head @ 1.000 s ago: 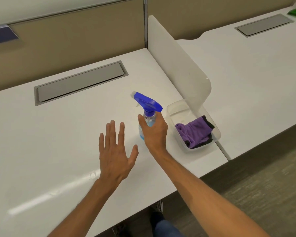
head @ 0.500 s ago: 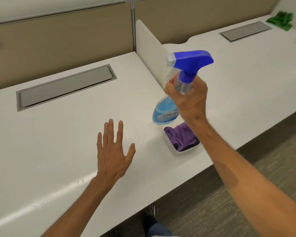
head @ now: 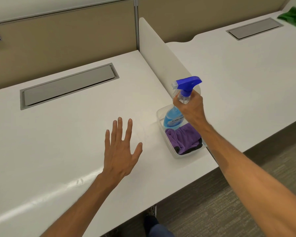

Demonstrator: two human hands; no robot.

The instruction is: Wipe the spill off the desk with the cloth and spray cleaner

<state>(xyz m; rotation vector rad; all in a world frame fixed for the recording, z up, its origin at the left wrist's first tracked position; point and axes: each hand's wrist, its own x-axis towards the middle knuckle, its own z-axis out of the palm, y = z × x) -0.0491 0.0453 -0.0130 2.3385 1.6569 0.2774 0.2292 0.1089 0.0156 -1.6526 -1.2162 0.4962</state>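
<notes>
**Spray bottle raised, cloth not yet touched**

Nearest the camera, the left hand [head: 120, 151] hovers flat with fingers spread over the white counter [head: 58, 151], its grip open and holding nothing. Just right of it, a faint wet smear, possibly the spill [head: 143, 132], lies on the counter; it is hard to make out. Farther right, the purple cloth [head: 183, 140] sits in a clear tray [head: 162, 132] at the counter's edge, beside the divider [head: 161, 57]. Above the tray, the right hand [head: 190, 108] has its grip closed round the neck of the spray bottle [head: 175, 117], nozzle pointing left.

The work looks barely begun: spraying and all wiping remain. Compared with half a second ago, the bottle hangs lower, closer to the tray.
</notes>
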